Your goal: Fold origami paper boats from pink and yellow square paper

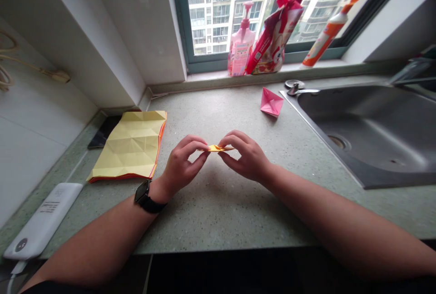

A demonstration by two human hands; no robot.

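Observation:
A small folded piece of yellow origami paper point(215, 148) is held level above the countertop, seen nearly edge-on. My left hand point(185, 160) pinches its left end between thumb and fingers. At the right end, my right hand point(243, 155) grips it the same way. Fingertips cover both ends, so the full folded shape is hidden. Beyond my right hand lies a pink folded paper piece point(271, 102) with pointed corners. Left of my left hand, a stack of creased paper sheets point(131, 144) shows a pale yellow top and orange-red edges.
A dark flat object point(105, 132) lies partly under the sheets. Nearer on the left is a white power bank point(44, 221) with a cable. At right is a steel sink point(374, 126). On the windowsill stand a pink pump bottle point(241, 51), a red bag point(277, 39) and an orange-white bottle point(325, 39).

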